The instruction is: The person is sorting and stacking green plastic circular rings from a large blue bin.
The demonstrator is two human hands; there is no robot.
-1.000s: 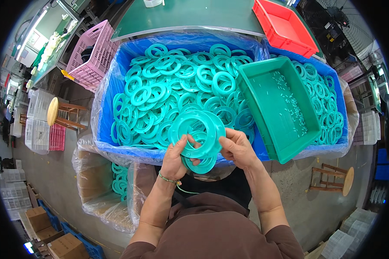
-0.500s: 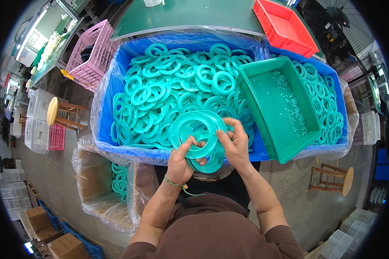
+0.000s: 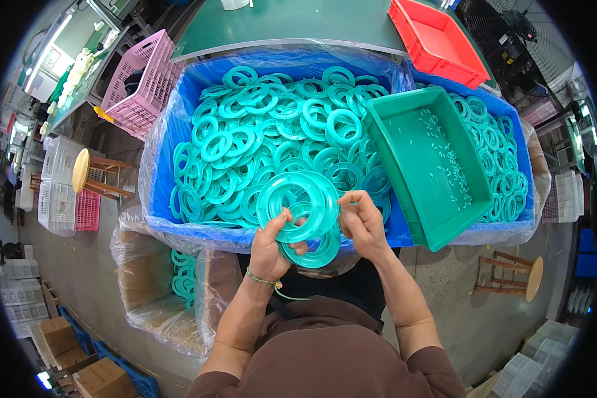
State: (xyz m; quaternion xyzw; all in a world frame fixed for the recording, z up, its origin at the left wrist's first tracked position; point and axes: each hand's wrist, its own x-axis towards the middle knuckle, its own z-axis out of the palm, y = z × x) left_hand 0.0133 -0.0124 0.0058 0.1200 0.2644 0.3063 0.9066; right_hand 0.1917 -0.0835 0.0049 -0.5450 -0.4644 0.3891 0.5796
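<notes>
My left hand (image 3: 270, 251) grips a small stack of teal plastic rings (image 3: 265, 204), its thumb over the inner rim and its other fingers beneath. One ring in the stack hangs lower than the top one. Beside the stack's right edge is my right hand (image 3: 366, 227), fingers curled and thumb and index pressed together; whatever is in the pinch is too small to make out. Under and beyond both hands, many similar rings (image 3: 245, 142) fill a blue bin (image 3: 162, 166). A green tray (image 3: 395, 189) with small white pieces (image 3: 454, 169) slants across the bin's right side.
A second blue bin of teal rings (image 3: 511, 182) stands at the right. Behind are a green table (image 3: 298, 23) and a red tray (image 3: 438, 40). A pink crate (image 3: 136, 86) and wooden stool (image 3: 81, 171) stand left, a plastic-lined box (image 3: 139, 278) near left, another stool (image 3: 534, 278) right.
My right hand has come off the rings' right edge and drawn its fingers into a pinch just beside it. The held stack has shifted slightly left with my left hand.
</notes>
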